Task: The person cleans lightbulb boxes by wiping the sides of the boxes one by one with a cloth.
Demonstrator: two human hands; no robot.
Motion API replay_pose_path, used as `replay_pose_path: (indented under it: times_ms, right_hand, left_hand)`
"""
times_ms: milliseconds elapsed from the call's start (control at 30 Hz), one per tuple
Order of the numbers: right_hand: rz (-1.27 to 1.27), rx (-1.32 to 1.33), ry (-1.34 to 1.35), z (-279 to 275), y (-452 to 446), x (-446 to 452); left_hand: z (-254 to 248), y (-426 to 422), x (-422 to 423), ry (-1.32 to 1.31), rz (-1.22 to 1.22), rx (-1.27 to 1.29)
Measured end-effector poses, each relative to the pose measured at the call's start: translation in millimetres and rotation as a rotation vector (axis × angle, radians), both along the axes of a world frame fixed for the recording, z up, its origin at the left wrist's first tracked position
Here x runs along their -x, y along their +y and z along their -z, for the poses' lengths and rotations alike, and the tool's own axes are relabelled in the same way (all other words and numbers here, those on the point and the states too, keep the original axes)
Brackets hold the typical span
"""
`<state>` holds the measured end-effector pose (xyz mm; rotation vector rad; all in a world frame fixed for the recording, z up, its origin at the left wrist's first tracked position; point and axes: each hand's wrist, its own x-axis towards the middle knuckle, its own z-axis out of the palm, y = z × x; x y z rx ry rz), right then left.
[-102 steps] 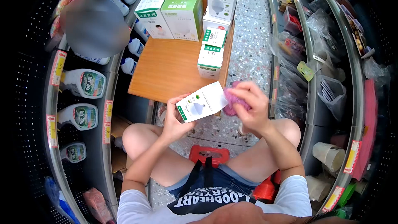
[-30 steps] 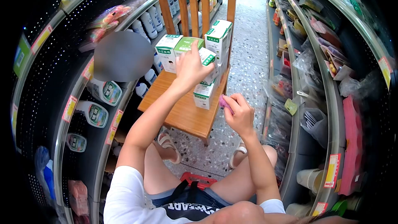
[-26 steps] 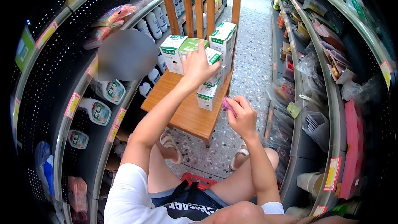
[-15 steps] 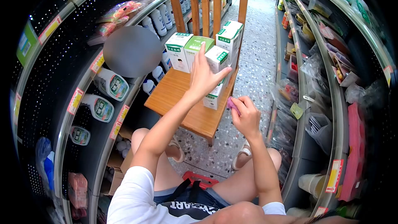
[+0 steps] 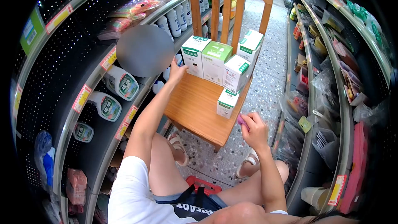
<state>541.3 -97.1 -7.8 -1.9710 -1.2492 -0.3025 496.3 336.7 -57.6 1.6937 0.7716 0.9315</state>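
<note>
My left hand point(image 5: 178, 71) is at the left side of a white and green 30W box point(image 5: 193, 60), its fingertips near or against the box's edge; whether it grips the box is unclear. Beside that box stands a green-topped box point(image 5: 215, 64). A smaller white box point(image 5: 236, 74) sits to its right, above a 10W box point(image 5: 226, 104) near the seat's right edge. Another white box point(image 5: 249, 46) stands farther back. All are on the wooden chair point(image 5: 188, 103). My right hand point(image 5: 256, 130) is closed on a purple cloth point(image 5: 242, 121), right of the chair.
Shelves with spray bottles point(image 5: 125, 84) and white bottles point(image 5: 173, 23) run along the left. On the right, shelves hold bagged goods point(image 5: 324, 141). A red stool point(image 5: 204, 185) is between my legs. A blurred grey disc covers part of the left shelf.
My left hand has moved from the smaller white box leftward to the 30W box's left side. My right hand still holds the cloth. The view has shifted, so the chair appears farther right.
</note>
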Motion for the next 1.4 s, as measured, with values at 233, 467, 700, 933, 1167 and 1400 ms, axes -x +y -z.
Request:
replay_pose_path:
  times_ms: [233,467,700,933,1167,1400]
  right_hand:
    - [-0.019,0.046,-0.021,0.9,12.1,-1.0]
    - [-0.040,0.058,-0.040,-2.6,11.7,-0.9]
    - [-0.041,0.072,-0.041,-4.1,6.3,-1.5]
    - [-0.036,0.071,-0.021,-4.9,4.8,-1.5]
    - [-0.039,0.002,0.000,-14.4,4.0,4.4]
    - [-0.160,-0.151,0.100,-21.7,19.9,32.0]
  left_hand:
    - [5.7,9.6,-13.9,-0.085,0.255,-0.061]
    - [-29.2,-40.6,27.8,0.272,0.025,-0.164]
    - [-31.2,28.4,19.5,0.186,0.340,-0.079]
    - [-45.2,20.0,14.6,0.082,0.431,0.017]
    - [-40.5,-49.0,92.5,-0.050,0.376,-0.098]
    - [-38.3,-158.1,174.7,0.066,0.321,-0.178]
